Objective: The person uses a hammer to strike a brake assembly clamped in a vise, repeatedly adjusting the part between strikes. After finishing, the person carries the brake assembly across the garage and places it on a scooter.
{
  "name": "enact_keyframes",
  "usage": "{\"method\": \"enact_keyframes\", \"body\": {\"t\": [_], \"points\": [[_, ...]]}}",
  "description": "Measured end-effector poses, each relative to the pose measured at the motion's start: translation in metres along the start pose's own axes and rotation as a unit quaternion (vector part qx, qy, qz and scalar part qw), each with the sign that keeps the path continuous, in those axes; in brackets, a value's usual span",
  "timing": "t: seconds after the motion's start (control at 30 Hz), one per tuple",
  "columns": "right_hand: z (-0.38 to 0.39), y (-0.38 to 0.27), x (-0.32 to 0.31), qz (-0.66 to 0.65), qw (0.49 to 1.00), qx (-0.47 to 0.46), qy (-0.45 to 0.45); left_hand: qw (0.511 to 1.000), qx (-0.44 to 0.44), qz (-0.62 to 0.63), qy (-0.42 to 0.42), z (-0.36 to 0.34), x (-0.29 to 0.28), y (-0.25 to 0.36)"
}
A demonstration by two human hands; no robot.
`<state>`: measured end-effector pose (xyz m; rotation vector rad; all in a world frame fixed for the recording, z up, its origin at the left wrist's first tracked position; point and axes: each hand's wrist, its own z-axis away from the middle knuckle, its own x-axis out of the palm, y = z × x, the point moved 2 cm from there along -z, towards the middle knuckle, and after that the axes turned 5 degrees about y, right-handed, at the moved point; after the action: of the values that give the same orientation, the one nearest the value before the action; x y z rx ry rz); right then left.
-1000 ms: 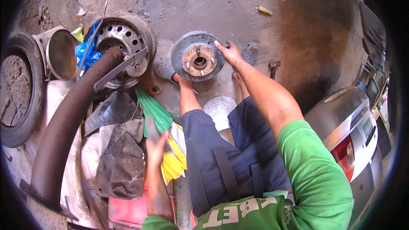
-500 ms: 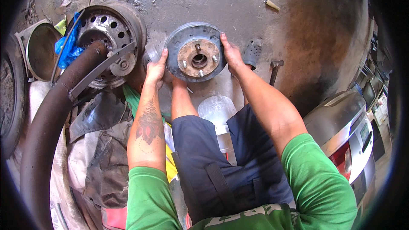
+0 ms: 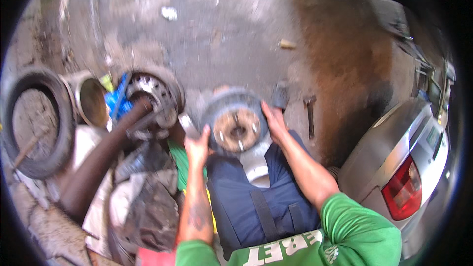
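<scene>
A round grey brake drum [image 3: 217, 111] is held up in front of my knees, its rusty hub face [image 3: 223, 127] with wheel studs and a dark centre hole turned toward me. My left hand [image 3: 198, 144] grips its left edge, thumb up on the rim. On the opposite edge, my right hand [image 3: 274, 122] is closed in the same way. The fingers behind the drum are hidden on both sides. Motion blurs the picture. Below the drum, a pale container [image 3: 255, 168] shows between my legs.
A hammer [image 3: 310, 118] lies on the floor at right, near a dark clog [image 3: 281, 96]. To the left are a steel wheel [image 3: 176, 84], a thick rusty pipe [image 3: 96, 170], a blue plastic bag [image 3: 114, 103] and a tyre [image 3: 37, 166]. A silver car [image 3: 374, 140] stands at right.
The view has tilted up and shifted, so the drum and hands appear lower. More of the floor, tyre and car shows. Both hands keep their hold on the drum.
</scene>
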<state>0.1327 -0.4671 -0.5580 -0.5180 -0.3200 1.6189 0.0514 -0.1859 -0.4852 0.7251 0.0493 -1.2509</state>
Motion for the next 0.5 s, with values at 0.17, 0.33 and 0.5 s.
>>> {"method": "enact_keyframes", "body": {"t": [0.17,0.33,0.5], "points": [[0.179,-0.096,-0.121,0.137,0.951,-0.275,0.034,0.993,0.085,-0.055,-0.053,0.146,-0.013,0.109],[0.303,-0.16,-0.2,-0.258,0.953,-0.152,-0.043,0.968,0.2,-0.044,-0.147,0.273,0.021,0.204],[0.37,-0.219,-0.328,-0.019,0.973,-0.229,-0.003,0.968,0.087,-0.077,-0.223,0.362,0.111,0.259]]}}
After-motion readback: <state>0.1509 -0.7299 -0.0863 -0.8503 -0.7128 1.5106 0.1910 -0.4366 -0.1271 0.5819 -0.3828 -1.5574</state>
